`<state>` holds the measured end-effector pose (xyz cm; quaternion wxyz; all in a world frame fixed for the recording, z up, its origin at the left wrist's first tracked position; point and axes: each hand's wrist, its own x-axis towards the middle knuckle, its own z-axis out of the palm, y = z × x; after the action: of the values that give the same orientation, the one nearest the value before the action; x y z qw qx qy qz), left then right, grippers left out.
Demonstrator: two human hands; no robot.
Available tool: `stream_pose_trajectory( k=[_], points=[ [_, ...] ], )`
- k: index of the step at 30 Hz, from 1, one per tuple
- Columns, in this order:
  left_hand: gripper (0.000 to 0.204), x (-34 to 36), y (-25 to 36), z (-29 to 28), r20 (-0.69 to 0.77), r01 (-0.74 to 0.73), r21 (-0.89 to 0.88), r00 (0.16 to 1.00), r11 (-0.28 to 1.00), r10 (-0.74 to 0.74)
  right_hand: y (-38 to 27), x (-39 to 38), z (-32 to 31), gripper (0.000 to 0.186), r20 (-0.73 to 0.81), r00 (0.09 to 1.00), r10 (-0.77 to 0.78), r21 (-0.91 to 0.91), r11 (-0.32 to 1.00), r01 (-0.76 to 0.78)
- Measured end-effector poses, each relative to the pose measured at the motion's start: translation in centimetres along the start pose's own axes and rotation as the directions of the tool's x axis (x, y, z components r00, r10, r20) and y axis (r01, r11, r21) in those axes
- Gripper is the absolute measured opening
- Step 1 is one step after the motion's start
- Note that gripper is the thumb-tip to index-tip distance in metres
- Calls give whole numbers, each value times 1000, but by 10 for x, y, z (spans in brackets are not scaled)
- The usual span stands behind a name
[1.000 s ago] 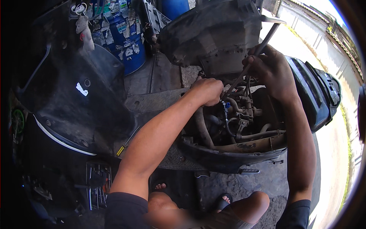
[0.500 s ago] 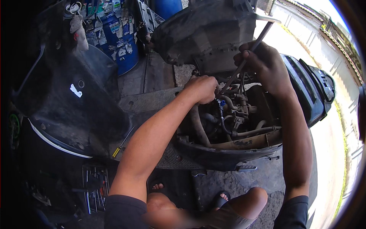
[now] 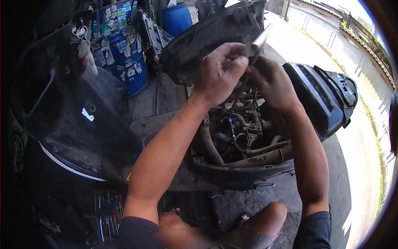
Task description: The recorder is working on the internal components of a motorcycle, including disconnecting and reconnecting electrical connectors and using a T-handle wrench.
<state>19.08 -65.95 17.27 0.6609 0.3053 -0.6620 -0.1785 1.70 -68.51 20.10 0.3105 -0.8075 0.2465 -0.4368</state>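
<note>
In my right hand point(image 3: 271, 83), the fingers are closed round the upper shaft of a long T-handle wrench point(image 3: 240, 96). The pale crossbar at its top is smeared by motion. Its shaft slants down into the scooter's open engine bay point(image 3: 248, 137), where its lower tip is hard to make out. My left hand point(image 3: 219, 72) is raised beside the top of the wrench, its fingers half curled and apart from the thumb. The thumb tip is close to the shaft; whether it touches cannot be told. Below the shaft, a blue connector point(image 3: 234, 121) sits among hoses and metal parts.
The raised black seat section point(image 3: 186, 54) stands behind my hands. On the left are the dark front panel point(image 3: 66, 120) and a hanging key pouch point(image 3: 86, 56). A tool tray point(image 3: 108, 218) lies at lower left. Blue drums point(image 3: 176, 18) stand at the back.
My left hand has lifted out of the engine bay to the top of the wrench. My right hand and the wrench have shifted left and a little lower; the view has shifted slightly.
</note>
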Motion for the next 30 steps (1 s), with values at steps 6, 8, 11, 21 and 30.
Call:
stream_pose_trajectory(
  k=[6,8,11,21,30],
  points=[
    [30,42,31,29,96,-95,367,993,925,64,-10,-3,7,25,-182,974,-135,-441,897,42],
    [35,46,29,31,64,-118,400,993,909,101,-3,-2,5,24,-185,980,-76,-479,878,-22],
    [38,46,28,38,59,-83,349,996,933,66,3,-5,-5,26,52,998,-23,-180,983,32],
    [37,43,24,37,72,4,213,997,977,-20,-78,-9,-103,27,-268,961,-72,-333,943,-23],
    [37,36,27,66,264,-136,209,961,968,78,-158,61,-78,41,464,881,90,-763,546,346]
  ],
)
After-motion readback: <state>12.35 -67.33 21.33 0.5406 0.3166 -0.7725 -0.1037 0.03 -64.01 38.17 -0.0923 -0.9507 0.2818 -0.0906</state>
